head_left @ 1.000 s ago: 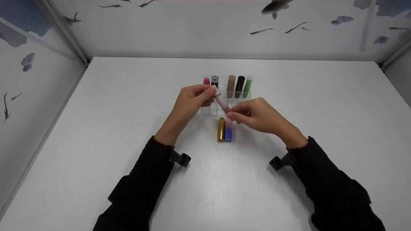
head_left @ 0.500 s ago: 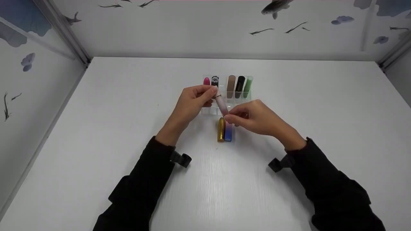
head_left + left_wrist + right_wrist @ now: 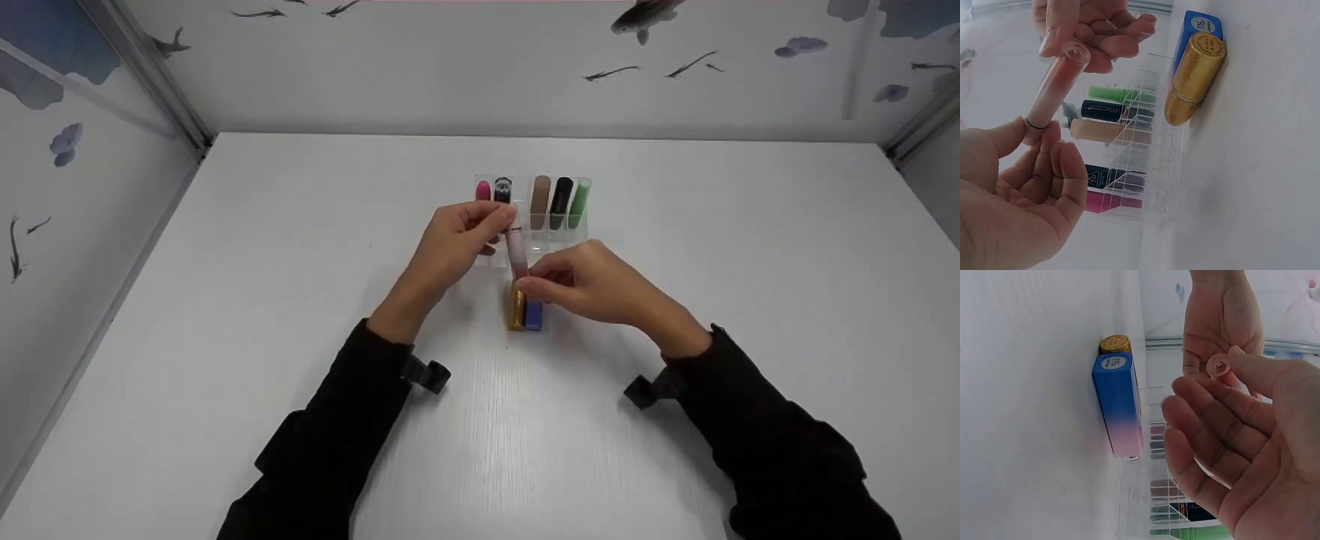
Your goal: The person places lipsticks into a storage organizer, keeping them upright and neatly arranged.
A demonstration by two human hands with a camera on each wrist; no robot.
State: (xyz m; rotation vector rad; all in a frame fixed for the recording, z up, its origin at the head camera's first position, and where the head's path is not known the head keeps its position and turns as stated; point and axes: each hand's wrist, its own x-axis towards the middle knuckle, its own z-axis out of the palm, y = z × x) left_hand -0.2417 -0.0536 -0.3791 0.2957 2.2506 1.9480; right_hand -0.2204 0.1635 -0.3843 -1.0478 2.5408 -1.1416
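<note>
A lipstick [image 3: 517, 251] with a pale-to-pink gradient tube and a thin dark ring is held between both hands, close over a clear divided organizer [image 3: 1169, 499]. My left hand [image 3: 461, 236] pinches its pale end near the ring. At the pink end, my right hand [image 3: 589, 283] holds it between thumb and fingers. Just below the hands, a gold lipstick [image 3: 1196, 73] and a blue-and-pink lipstick box [image 3: 1117, 402] lie side by side on the table. The right hand partly covers them in the head view.
Several tubes stand in the organizer: a pink one [image 3: 483, 190], a black one with a patterned top [image 3: 503, 188], a brown one [image 3: 540, 201], a black one [image 3: 560, 201] and a green one [image 3: 580, 202]. White panels [image 3: 450, 75] border the white table [image 3: 262, 225].
The lipstick has swung from a slant to nearly lengthwise. My left hand has shifted slightly right and nearer; my right hand has moved slightly left and nearer, covering more of the lipstick box.
</note>
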